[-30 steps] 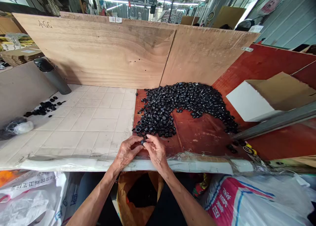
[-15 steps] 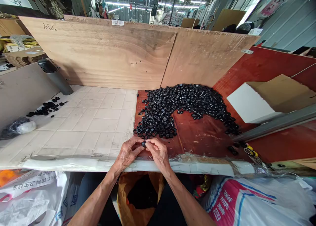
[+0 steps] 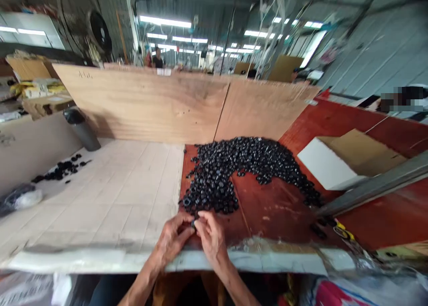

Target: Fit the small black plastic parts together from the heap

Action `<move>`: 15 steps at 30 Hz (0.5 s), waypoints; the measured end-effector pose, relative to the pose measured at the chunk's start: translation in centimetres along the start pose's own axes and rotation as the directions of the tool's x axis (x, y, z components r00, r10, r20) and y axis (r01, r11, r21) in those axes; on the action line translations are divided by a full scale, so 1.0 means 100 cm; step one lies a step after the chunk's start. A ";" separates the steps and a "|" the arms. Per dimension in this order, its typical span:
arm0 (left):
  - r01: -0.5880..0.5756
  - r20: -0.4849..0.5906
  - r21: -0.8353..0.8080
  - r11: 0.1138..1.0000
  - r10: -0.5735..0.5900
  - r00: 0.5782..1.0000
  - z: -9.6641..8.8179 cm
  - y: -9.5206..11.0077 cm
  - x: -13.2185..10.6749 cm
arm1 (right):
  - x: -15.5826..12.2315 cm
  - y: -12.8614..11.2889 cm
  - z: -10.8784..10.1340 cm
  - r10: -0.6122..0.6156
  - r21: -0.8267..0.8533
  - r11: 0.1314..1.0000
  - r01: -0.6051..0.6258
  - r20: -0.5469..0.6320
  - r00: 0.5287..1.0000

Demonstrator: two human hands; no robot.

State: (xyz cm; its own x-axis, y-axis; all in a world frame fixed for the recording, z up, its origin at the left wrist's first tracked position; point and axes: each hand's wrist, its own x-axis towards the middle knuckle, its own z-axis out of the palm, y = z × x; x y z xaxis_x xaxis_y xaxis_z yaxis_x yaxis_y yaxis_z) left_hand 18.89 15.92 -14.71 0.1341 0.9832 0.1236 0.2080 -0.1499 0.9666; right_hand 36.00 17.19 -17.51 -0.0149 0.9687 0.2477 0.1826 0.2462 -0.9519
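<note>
The left hand (image 3: 172,239) and the right hand (image 3: 210,239) come together at the front edge of the work surface, fingers curled, their fingertips pinching a small black ring (image 3: 193,224) between them. Its long axis and the way its hole faces cannot be told, as the fingers hide most of it and it is tiny in the head view. The ring sits just below the near end of a large curved heap of glossy black rings (image 3: 214,194), which lies on a red-brown plywood board (image 3: 270,212). To the left is a cream tiled surface (image 3: 113,185) with a smaller scatter of black rings (image 3: 60,171) and a clear plastic bag (image 3: 20,199) holding something dark. A grey-and-black tumbler (image 3: 82,130) stands against an upright tan plywood sheet (image 3: 140,108), which carries handwritten marks (image 3: 85,75) too blurred to read. On the right lies a white-and-brown cardboard box (image 3: 344,161), beside a grey metal bar (image 3: 377,185). A sack with red print (image 3: 334,293) sits below the near edge, its lettering cut off. A distant person (image 3: 157,60) stands far beyond the sheet.
</note>
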 end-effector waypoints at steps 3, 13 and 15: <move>-0.016 0.013 -0.006 1.000 0.016 1.000 -0.002 -0.005 0.003 | 0.001 0.011 0.007 -0.014 -0.081 0.997 0.015 0.021 1.000; -0.089 -0.028 -0.153 0.984 0.086 0.996 -0.003 -0.042 0.012 | 0.007 0.060 0.031 -0.068 -0.157 0.986 0.052 -0.103 0.992; -0.089 -0.031 -0.158 0.983 0.085 0.996 -0.002 -0.048 0.014 | 0.008 0.059 0.031 -0.047 -0.103 0.994 0.037 -0.105 0.993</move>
State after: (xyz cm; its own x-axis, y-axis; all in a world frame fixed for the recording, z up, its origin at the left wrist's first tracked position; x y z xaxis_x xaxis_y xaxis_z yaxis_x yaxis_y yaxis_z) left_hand 17.88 18.05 -19.18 0.1211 0.9696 0.2126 0.0398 -0.2187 0.9750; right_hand 34.00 19.55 -23.47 0.0796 0.9473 0.3102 0.2827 0.2770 -0.9184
